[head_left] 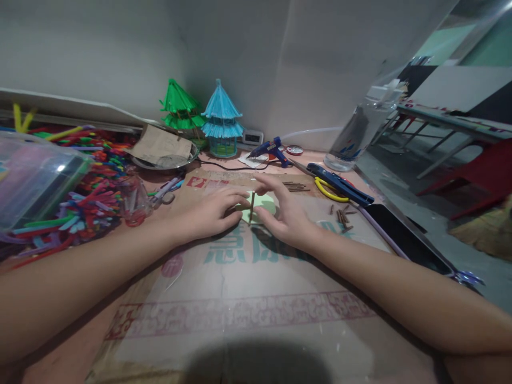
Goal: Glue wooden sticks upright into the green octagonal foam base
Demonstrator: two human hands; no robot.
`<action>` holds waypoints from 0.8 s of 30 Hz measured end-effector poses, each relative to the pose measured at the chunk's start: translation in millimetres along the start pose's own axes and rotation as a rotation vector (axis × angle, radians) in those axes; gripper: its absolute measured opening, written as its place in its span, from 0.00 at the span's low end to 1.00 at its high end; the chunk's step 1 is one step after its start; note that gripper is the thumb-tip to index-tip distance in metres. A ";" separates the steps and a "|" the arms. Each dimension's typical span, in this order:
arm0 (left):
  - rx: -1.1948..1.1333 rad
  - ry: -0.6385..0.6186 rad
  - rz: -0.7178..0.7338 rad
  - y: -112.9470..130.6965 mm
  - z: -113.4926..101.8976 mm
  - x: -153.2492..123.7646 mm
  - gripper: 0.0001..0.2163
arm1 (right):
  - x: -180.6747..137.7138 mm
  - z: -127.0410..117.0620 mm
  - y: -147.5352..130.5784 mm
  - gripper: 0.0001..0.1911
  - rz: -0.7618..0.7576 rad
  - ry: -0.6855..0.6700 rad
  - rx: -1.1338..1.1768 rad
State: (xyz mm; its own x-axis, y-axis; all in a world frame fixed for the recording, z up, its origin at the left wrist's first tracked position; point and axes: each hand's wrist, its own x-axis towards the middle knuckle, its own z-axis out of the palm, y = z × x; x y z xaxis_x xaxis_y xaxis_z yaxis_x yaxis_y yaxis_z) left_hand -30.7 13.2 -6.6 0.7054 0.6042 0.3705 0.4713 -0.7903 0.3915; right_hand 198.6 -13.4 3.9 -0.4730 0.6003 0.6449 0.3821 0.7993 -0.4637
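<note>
A thin brown stick stands upright on a pale green disc lying on the cardboard sheet. My left hand rests on the cardboard with its fingers curled, the fingertips pressing the disc's left edge beside the stick. My right hand is on the other side, thumb and fingers pinched towards the stick, forefinger stretched over its top. Both hands meet around the stick.
A blue glue gun, blue and yellow pliers and short brown sticks lie behind the hands. Green and blue paper pagodas stand at the wall. Coloured straws fill the left; a dark phone lies right.
</note>
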 end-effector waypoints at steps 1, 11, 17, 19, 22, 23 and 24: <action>-0.001 0.002 0.001 0.0 0.0 0.0 0.11 | -0.5 -1.6 -2.2 0.28 -0.033 0.019 -0.015; 0.025 0.010 0.021 -1.2 0.8 -0.9 0.10 | -1.4 -4.8 -5.5 0.22 -0.118 -0.019 -0.109; 0.027 -0.005 0.021 0.4 -0.7 -0.1 0.09 | -1.0 -2.1 -2.7 0.26 -0.174 0.011 -0.066; 0.027 -0.014 0.019 -0.3 -0.5 -0.2 0.10 | -0.9 -1.3 -1.9 0.24 -0.133 0.016 -0.064; 0.037 -0.005 0.015 -1.6 0.5 -0.4 0.11 | 0.2 0.4 2.1 0.14 -0.047 -0.022 -0.069; 0.042 -0.004 0.013 -1.8 0.9 -0.4 0.11 | 0.7 1.1 3.9 0.10 -0.021 -0.041 -0.064; 0.046 -0.007 0.011 -2.0 1.2 -0.3 0.10 | 1.2 1.7 5.6 0.06 0.001 -0.060 -0.058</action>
State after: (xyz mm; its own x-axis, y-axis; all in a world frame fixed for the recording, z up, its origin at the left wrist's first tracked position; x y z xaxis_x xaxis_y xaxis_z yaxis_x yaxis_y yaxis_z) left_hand -31.2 14.5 -8.5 0.7144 0.5946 0.3690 0.4868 -0.8011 0.3483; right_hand 198.8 -8.2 1.1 -0.5188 0.6030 0.6060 0.4272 0.7969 -0.4272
